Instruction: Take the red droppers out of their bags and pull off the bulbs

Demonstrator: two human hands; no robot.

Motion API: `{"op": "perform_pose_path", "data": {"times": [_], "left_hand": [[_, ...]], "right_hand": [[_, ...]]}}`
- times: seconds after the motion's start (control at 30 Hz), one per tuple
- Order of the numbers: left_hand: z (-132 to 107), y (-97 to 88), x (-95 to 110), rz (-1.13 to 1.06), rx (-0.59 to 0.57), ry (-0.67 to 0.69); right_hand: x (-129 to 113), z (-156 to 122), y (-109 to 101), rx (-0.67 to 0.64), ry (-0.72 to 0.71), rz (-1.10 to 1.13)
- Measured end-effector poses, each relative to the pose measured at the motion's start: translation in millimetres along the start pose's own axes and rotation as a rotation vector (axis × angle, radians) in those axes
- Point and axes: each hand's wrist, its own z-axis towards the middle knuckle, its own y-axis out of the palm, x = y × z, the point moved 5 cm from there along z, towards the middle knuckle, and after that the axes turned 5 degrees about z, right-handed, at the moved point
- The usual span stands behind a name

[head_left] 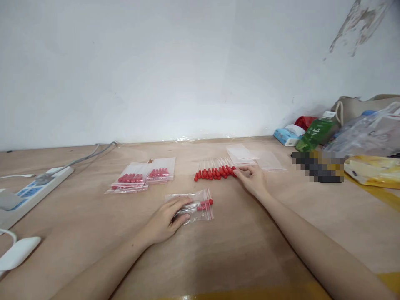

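My left hand (173, 216) is closed around the lower part of a clear zip bag (204, 213), whose mouth faces right. Inside lie a few red-tipped sticks; one red tip (211, 202) pokes out at the opening. Beyond it, a row of pale sticks with bulbous red tips (214, 173) lies side by side on the table. At the row's right end, my right hand (250, 178) pinches the red tip of a stick between thumb and fingers. Flat zip bags (240, 153) lie just behind that hand. Filled zip bags (130, 177) with red tips showing are stacked at left.
A white power strip (46, 185) with cables and a white plug-like piece (20, 254) lie at left. At right stand a blue tissue pack (286, 136), a green bottle (317, 132), plastic bags (368, 135) and a yellow packet (371, 171). A white wall (187, 71) backs the table.
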Motion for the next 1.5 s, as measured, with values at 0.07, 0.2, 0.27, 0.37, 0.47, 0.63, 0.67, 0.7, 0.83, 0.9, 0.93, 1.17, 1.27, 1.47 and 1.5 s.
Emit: {"op": "perform_pose_path", "data": {"times": [0.07,0.2,0.27,0.37,0.47,0.63,0.67,0.7,0.83,0.9,0.93,1.17,1.27,1.47,1.5], "left_hand": [[0,0.3,-1,0.001,0.001,-0.001],[-1,1.3,-1,0.007,-0.001,-0.009],[-1,1.5,-1,0.011,-0.002,-0.013],[-1,1.2,0,0.010,0.004,-0.005],[0,1.1,0,0.005,0.000,-0.002],[0,0.4,1,-0.001,-0.022,-0.001],[0,0.2,2,-0.002,-0.024,0.002],[0,-0.2,2,-0.003,-0.023,0.003],[1,-1.8,5,-0.017,-0.023,0.001],[1,-2.6,6,-0.027,-0.024,0.004],[1,-2.9,6,-0.030,-0.022,0.004],[0,-0.3,2,-0.003,-0.026,-0.011],[0,-0.4,1,0.008,-0.026,-0.019],[0,-1.8,5,0.066,-0.048,0.010],[0,-0.7,5,0.091,-0.073,0.022]], "right_hand": [[-10,-7,-6,0.024,-0.041,0.017],[-42,-33,4,-0.264,-0.141,0.183],[-64,-51,17,-0.491,-0.247,0.217],[-86,-67,29,-0.607,-0.316,0.213],[-95,-72,38,-0.686,-0.346,0.230],[-87,-71,50,-0.816,-0.197,0.404],[-83,-70,52,-0.806,-0.127,0.444],[-80,-69,54,-0.776,-0.058,0.481],[-81,-72,59,-0.696,0.048,0.565],[-91,-76,59,-0.787,-0.050,0.575],[-96,-78,57,-0.825,-0.114,0.564],[-104,-78,46,-0.846,-0.307,0.280],[-100,-79,46,-0.862,-0.266,0.329],[-70,-71,40,-0.886,0.228,0.718],[-64,-67,37,-0.870,0.301,0.781]]}}
